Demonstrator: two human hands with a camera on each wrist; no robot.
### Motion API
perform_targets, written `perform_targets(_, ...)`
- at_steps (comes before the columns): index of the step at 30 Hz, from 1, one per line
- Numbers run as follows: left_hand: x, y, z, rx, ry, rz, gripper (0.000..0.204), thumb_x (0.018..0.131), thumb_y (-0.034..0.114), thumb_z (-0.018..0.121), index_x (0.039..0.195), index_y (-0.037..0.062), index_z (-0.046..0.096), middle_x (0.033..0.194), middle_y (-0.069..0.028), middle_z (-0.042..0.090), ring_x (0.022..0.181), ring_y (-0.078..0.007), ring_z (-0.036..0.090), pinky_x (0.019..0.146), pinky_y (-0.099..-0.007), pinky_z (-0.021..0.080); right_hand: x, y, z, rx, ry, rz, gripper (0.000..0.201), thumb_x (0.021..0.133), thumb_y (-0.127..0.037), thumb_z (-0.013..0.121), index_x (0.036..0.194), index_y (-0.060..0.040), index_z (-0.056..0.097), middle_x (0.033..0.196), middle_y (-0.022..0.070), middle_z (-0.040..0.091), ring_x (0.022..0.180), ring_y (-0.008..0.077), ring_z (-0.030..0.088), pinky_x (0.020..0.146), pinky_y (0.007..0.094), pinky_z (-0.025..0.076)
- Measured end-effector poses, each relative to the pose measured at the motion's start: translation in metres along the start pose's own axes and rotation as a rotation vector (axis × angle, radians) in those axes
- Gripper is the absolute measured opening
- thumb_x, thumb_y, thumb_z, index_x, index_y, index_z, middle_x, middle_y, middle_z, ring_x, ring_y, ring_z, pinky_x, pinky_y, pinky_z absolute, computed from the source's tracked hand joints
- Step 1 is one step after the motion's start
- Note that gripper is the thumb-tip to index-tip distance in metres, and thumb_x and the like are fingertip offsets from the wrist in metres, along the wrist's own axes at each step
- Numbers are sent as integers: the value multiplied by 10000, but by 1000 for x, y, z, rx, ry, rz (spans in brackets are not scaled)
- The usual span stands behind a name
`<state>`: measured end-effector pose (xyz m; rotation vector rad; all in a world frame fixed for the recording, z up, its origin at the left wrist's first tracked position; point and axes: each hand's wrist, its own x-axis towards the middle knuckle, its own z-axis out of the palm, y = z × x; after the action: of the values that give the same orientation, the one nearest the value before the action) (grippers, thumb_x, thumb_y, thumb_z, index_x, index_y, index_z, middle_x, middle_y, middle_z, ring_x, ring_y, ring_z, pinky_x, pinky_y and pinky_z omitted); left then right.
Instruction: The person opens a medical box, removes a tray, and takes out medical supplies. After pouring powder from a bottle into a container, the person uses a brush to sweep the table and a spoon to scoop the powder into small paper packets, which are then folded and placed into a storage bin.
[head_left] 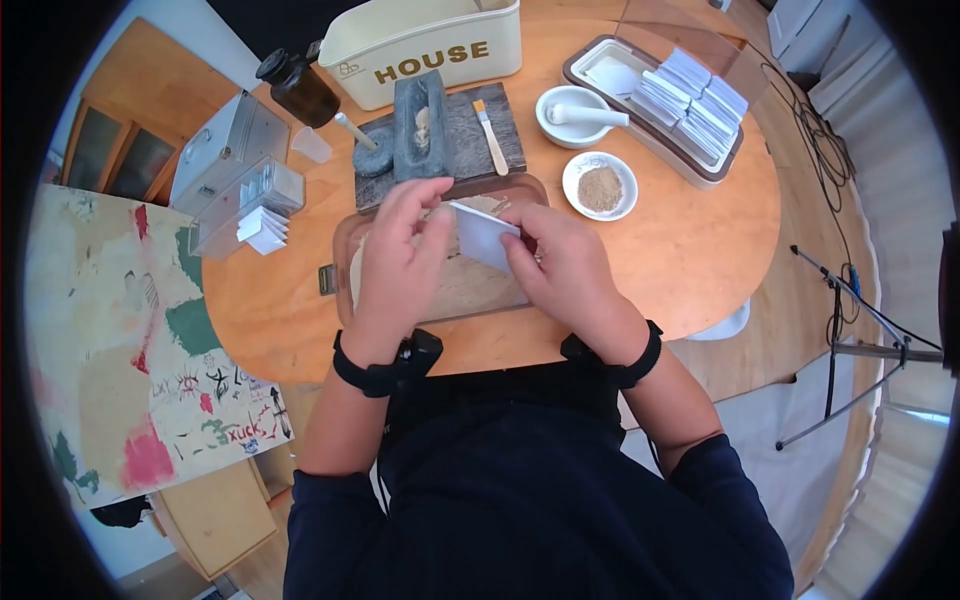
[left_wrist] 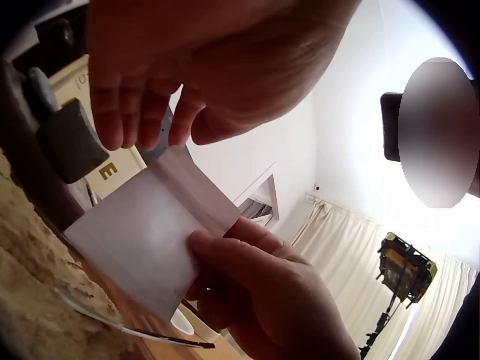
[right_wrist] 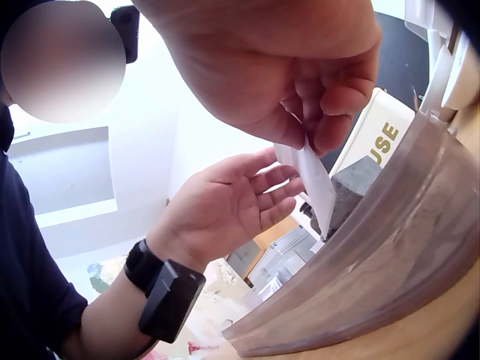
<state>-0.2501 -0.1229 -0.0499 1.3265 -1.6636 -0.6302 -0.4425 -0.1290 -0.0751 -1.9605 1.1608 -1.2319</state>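
My right hand [head_left: 565, 262] pinches a folded white paper packet [head_left: 484, 238] between thumb and fingers, tilted over a shallow tray [head_left: 345, 270] lined with a tan, sandy-looking layer. In the left wrist view the packet [left_wrist: 142, 236] shows its broad face, with a crease near its upper edge. Beside its other end is my left hand [head_left: 405, 255], fingers loosely extended. The right wrist view shows the left palm [right_wrist: 229, 199] facing the packet [right_wrist: 316, 180], fingertips right by its edge.
Behind the tray, a dark board [head_left: 485, 110] bears a grey stone trough [head_left: 405, 120] and a brush [head_left: 490, 138]. A mortar with pestle [head_left: 570, 135], a dish of brown powder [head_left: 622, 190] and a container of white packets [head_left: 690, 100] stand right. A cream bin [head_left: 430, 75] stands at the back.
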Motion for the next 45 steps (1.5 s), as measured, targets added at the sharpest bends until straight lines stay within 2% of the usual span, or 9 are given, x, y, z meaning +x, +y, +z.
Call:
perform_targets(7,8,5,-14,104,-234,33,123,920,67,648,988,-11,715,893,-67,681,793,-139,641,713,-248,493,0,2,3,-19,-57,-62,99,846,-53,635,939,-51,670,827,144,662,756,342,655,664,426,522)
perform_targets(13,-2,-7,-25,108,-199,-66,87,896,87,672,921,9,699,852,-66,660,708,-150,598,643,-260,464,-3,-10,4,78,-147,58,209,832,-87,691,1025,-23,643,852,138,654,766,291,667,676,391,531)
perform_targets(15,-6,-9,-39,262,-192,113,90,902,81,661,940,-1,668,843,-66,633,714,-160,575,644,-268,455,-5,-11,11,94,-135,76,267,821,-80,707,1066,-5,632,871,140,648,785,272,662,688,373,531)
perform_targets(19,-19,-16,-92,369,-29,114,84,928,68,634,966,-7,645,838,-54,610,735,-147,561,656,-270,454,-14,-11,10,122,-89,41,240,840,-15,679,1073,18,631,861,105,634,758,202,624,672,312,506)
perform_targets(29,-44,-156,-248,561,266,-196,128,976,106,608,1047,13,661,850,-17,615,735,-88,571,665,-243,467,-42,-14,-23,10,11,134,66,898,1,630,956,3,661,826,41,637,711,98,590,555,214,426)
perform_targets(31,-41,-180,-261,515,246,-373,155,962,125,622,1050,13,685,915,-95,673,757,-173,630,700,-305,500,-47,-13,-23,-2,1,139,60,904,1,623,948,3,663,828,41,640,698,97,581,549,215,419)
perform_targets(38,-33,-219,-254,334,349,-444,353,896,125,710,1216,8,617,1038,-97,676,803,-146,649,729,-304,527,-58,-19,-23,-49,-79,145,40,898,4,627,918,2,661,804,57,636,643,112,547,540,228,409)
perform_targets(43,-37,-206,-223,420,449,-444,841,755,203,858,1381,-68,367,1258,-238,563,1031,-284,653,853,-348,544,-58,-18,-20,-77,-86,139,28,895,-2,631,900,0,659,788,62,631,629,127,541,536,249,409)
perform_targets(45,-34,-232,-218,383,460,-394,800,757,202,860,1336,-79,386,1231,-237,583,1071,-290,643,880,-360,535,-57,-21,-19,-90,-101,135,26,896,-10,635,902,-2,659,786,64,633,627,131,540,535,259,410)
